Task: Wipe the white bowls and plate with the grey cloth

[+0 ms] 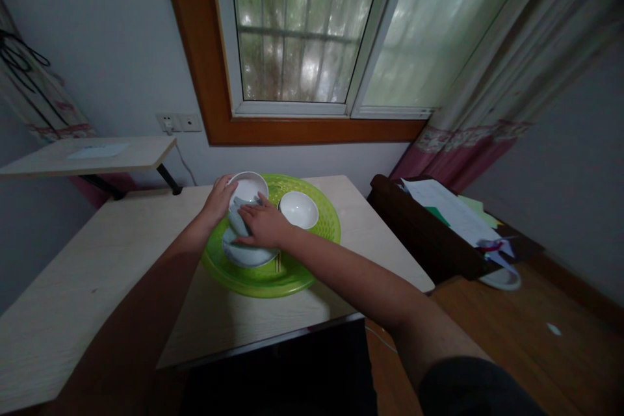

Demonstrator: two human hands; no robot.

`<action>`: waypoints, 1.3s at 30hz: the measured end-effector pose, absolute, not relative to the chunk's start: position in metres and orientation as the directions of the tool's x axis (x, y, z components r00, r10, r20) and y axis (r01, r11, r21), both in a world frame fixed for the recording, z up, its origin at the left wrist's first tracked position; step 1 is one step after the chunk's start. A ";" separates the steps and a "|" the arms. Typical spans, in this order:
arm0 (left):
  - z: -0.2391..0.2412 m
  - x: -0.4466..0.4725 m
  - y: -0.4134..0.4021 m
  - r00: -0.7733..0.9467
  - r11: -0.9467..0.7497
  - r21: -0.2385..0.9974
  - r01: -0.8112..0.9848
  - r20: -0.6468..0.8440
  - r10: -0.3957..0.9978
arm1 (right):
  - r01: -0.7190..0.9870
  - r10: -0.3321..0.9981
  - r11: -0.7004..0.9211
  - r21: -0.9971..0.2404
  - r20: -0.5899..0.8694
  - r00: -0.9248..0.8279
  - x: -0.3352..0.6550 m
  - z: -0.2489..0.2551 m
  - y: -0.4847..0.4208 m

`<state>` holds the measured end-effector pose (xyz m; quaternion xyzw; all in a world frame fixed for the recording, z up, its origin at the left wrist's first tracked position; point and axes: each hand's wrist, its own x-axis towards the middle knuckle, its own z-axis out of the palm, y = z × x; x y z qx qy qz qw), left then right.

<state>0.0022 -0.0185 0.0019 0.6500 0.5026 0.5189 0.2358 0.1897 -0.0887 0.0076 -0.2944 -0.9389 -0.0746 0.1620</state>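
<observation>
My left hand (218, 199) grips the rim of a white bowl (248, 187), tilted on its side above a round green perforated tray (312, 253). My right hand (264, 223) presses a pale grey cloth (237, 216) against the outside of that bowl, fingers closed on the cloth. Below the hands a white plate (244, 255) lies in the tray, with thin chopsticks (277, 264) poking out by its edge. A second white bowl (299, 209) stands upright in the tray to the right of my hands.
The tray rests on a light wooden table (88, 279) under a window. A small wall shelf (82, 155) hangs at the left. A dark wooden bench (429, 234) with papers stands to the right, and a dark box (292, 370) sits below the table's front edge.
</observation>
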 end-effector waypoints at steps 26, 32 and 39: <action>0.002 0.002 -0.027 0.008 -0.194 0.968 0.161 0.195 0.981 | 0.762 0.627 0.599 0.246 0.448 -0.638 0.196 -0.001 -0.074; 0.008 0.004 -0.025 0.018 -0.258 0.928 0.269 0.263 0.965 | 0.747 0.632 0.609 0.266 0.407 -0.660 0.193 0.000 -0.077; 0.007 -0.001 -0.020 -0.058 -0.350 0.806 0.478 0.426 0.903 | 0.653 0.582 0.730 0.201 0.317 -0.749 0.185 0.011 -0.090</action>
